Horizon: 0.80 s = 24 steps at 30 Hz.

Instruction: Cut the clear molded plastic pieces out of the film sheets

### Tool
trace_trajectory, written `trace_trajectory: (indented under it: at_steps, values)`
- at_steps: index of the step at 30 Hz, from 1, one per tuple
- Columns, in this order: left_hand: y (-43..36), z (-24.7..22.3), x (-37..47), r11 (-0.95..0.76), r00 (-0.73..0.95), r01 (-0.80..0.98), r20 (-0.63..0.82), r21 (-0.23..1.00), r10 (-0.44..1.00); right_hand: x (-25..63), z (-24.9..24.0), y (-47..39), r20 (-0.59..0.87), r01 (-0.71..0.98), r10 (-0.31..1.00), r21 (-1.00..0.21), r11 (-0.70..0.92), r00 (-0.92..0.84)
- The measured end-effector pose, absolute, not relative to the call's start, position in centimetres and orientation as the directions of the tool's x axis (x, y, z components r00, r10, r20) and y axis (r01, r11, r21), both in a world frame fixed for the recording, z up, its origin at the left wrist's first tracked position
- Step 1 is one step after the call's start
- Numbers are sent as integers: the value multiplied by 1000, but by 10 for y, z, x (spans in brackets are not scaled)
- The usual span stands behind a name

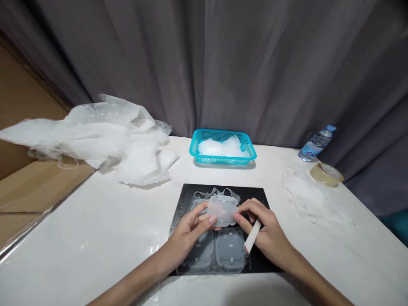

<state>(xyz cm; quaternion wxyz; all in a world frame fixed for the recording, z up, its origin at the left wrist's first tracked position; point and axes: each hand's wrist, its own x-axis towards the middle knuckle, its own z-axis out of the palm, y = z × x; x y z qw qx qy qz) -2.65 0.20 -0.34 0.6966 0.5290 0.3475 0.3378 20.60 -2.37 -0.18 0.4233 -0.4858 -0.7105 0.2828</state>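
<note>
A translucent, roughly square plastic piece (223,211) is held up between both hands over a black mat (259,257). My left hand (193,227) pinches its left edge between thumb and fingers. My right hand (259,223) grips its right edge with thumb and forefinger, and a white stick-like tool with a reddish tip (253,237) is tucked in the same hand, pointing down. Beneath the hands, a clear sheet with square moulded shapes (230,250) lies on the mat. Part of that sheet is hidden by the held piece and my left hand.
Behind the mat, a turquoise basket (223,160) holds translucent pieces. Crumpled white plastic sheets (108,140) are heaped at the left by a cardboard box (41,178). At the right are a water bottle (315,145), a tape roll (327,174) and clear scraps (310,197).
</note>
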Motion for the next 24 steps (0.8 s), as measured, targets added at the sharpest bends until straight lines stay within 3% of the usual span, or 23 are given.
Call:
trace_trajectory:
  at_steps: [6,10,15,19,24]
  values:
    - [5,-12,-27,172,559,-40,-121,984,820,209,1,-21,397,445,895,-776,446,-204]
    - [5,-13,-31,5,556,140,-82,990,827,212,-3,-20,365,448,908,-790,419,-206]
    - [14,-17,-49,-366,521,488,71,792,850,214,-8,6,293,416,948,-852,319,-126]
    - [24,-14,-63,-495,621,506,100,706,777,218,7,79,345,353,939,-880,317,17]
    - [28,-7,-74,-529,632,518,116,673,766,230,30,150,416,424,892,-850,313,175]
